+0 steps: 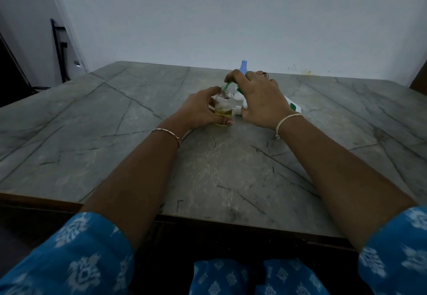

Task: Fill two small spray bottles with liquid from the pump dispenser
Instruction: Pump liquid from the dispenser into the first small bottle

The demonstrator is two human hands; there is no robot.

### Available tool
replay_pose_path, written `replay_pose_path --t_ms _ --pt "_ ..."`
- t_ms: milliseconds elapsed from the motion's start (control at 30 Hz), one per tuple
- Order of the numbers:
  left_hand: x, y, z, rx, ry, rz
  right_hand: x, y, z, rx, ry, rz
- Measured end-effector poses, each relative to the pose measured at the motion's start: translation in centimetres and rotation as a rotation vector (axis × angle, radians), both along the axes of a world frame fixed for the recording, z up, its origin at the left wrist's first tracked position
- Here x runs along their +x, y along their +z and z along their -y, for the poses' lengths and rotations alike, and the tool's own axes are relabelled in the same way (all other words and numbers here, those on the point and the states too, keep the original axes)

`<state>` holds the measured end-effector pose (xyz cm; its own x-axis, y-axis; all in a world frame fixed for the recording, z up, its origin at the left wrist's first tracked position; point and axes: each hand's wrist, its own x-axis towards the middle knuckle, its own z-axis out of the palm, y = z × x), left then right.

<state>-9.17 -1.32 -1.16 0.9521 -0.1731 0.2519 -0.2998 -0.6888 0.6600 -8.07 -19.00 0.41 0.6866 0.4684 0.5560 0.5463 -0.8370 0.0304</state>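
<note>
Nearer the far edge of the tabletop (115, 133) than the near one, the left hand (198, 110) grips the upright spray bottle (223, 104) while the right hand (261, 100) clasps the tilted pump dispenser (292, 105), its green spout (227, 85) at the bottle's mouth

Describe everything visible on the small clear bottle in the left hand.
The small bottle is clear and plastic-looking, with a threaded open neck and no cap. Yellowish liquid fills its lower part. It stands upright on the grey table. The left hand grips its side, thumb across the base. A green spout from the pump dispenser, held by the right hand, meets its mouth.
</note>
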Motion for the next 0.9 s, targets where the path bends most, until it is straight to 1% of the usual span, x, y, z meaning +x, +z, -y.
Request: replay_pose_path --t_ms 200,433,700,900 --pt "0.4 -0.3 -0.2 -0.013 0.009 -0.009 -0.1 -0.1 0.4 -0.075 -0.030 0.012" --pt "0.7 -0.4 -0.3 0.005 0.010 0.004 -0.1 -0.1 0.3 -0.069 -0.032 0.006" --pt "1.0 -0.6 -0.4 -0.011 0.000 0.000 0.1 -0.1 -0.4 -0.007 -0.017 0.011" --pt "1.0 -0.5 -0.4 -0.023 -0.004 0.003 0.1 -0.1 0.4 -0.026 0.007 -0.030"
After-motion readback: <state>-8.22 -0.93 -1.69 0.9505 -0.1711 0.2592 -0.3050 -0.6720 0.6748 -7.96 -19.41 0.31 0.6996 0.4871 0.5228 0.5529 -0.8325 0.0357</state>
